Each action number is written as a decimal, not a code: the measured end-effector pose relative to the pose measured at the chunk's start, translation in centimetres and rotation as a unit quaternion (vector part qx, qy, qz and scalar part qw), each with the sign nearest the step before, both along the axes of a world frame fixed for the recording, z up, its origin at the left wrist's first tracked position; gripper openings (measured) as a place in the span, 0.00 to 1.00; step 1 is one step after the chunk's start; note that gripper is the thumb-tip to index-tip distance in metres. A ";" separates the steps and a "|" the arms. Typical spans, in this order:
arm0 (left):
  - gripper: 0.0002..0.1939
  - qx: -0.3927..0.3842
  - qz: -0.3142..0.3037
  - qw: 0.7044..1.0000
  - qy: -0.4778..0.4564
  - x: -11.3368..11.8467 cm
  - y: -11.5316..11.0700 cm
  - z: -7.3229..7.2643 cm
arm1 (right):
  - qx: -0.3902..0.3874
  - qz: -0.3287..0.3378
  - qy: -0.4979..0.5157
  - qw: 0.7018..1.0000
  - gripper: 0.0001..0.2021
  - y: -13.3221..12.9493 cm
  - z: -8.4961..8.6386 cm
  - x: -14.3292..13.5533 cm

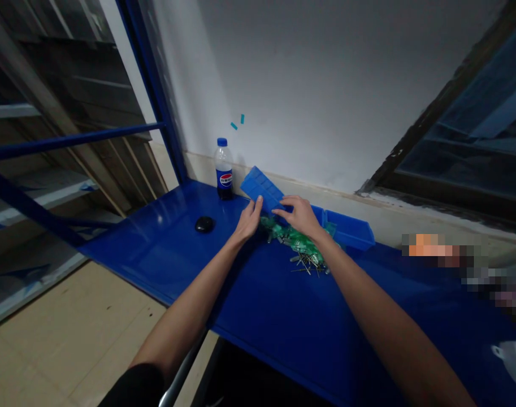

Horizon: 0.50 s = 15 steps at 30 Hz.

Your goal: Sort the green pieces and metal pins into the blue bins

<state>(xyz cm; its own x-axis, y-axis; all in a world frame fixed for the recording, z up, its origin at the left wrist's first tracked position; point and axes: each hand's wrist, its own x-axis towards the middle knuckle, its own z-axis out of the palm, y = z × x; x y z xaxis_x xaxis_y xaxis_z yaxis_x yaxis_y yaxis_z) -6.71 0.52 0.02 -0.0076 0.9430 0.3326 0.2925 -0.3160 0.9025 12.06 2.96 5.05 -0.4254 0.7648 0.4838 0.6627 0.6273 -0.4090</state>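
Note:
A blue plastic bin [261, 187] is tilted up near the wall, its ribbed face showing. My left hand [249, 219] grips its lower left edge, thumb pressed on the face. At its right end, my right hand [299, 215] pinches the edge between thumb and fingers. Below the hands lies a heap of green plastic bags [298, 240], partly covered by my right forearm. Several thin metal pieces [308, 263], like rivets or nails, spill from the heap onto the blue table [266, 322]. A second blue bin [348, 229] rests against the wall, right of my right hand.
A cola bottle [224, 172] with a blue cap stands by the wall, left of the hands. A black round object [204, 224] lies nearer. A white object [512, 362] sits at far right. A blue metal frame [71, 138] rises at left.

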 end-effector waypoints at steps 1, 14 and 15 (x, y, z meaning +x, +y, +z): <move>0.33 -0.006 -0.011 0.999 0.047 -0.3 0.0 -0.3 | -0.007 -0.005 -0.018 1.000 0.12 0.8 0.3 -0.2; 0.21 0.046 0.053 0.961 0.267 -0.3 -1.2 0.6 | -0.020 -0.020 -0.264 0.964 0.11 3.6 -0.6 -3.0; 0.20 0.068 0.086 0.959 0.263 -0.3 -1.2 0.5 | -0.027 -0.008 -0.238 0.971 0.13 3.4 -0.8 -2.6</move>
